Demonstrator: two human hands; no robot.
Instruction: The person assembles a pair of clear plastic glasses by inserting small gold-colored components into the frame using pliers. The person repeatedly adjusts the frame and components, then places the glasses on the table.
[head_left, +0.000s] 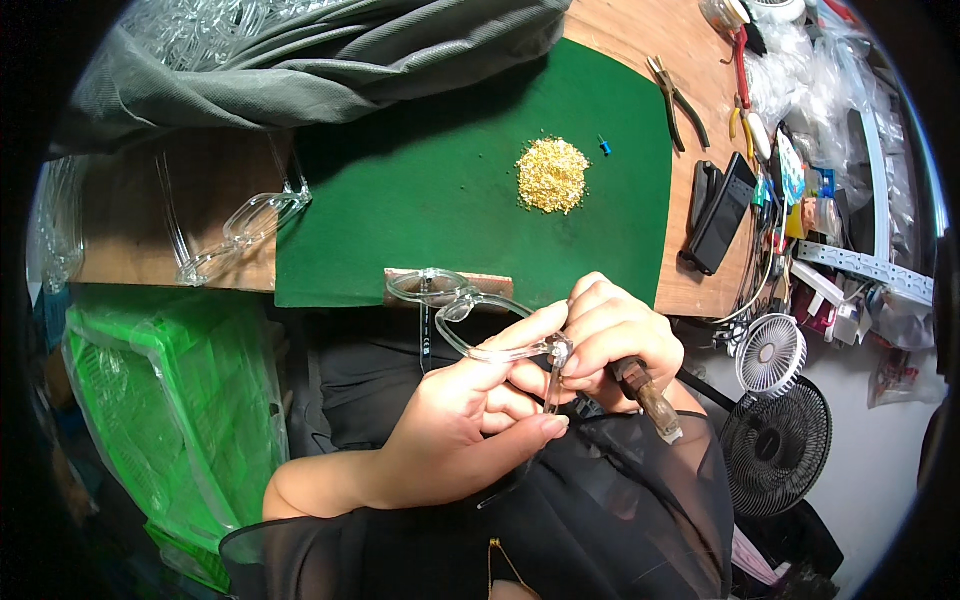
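Just beyond the mat's near edge, a clear plastic eyeglass frame (pixel 505 354) is in my left hand (pixel 445 435), whose fingers and thumb close around one temple near the hinge. The fingertips of my right hand (pixel 625 335) are pinched at that same hinge corner; whatever tiny part may be between them is hidden. Tucked in my right hand is a screwdriver-like tool with a brown, translucent handle (pixel 655 405), its handle end pointing down to the right. The far lens rim is over a small wooden block (pixel 490 288) at the mat's edge.
On the green mat (pixel 400 210) lie a heap of tiny gold-coloured parts (pixel 552 175) and a small blue piece (pixel 604 146). Pliers (pixel 680 110) and a black phone (pixel 720 220) sit right. Another clear frame (pixel 255 220), grey cloth (pixel 250 95) and a green crate (pixel 170 390) are left.
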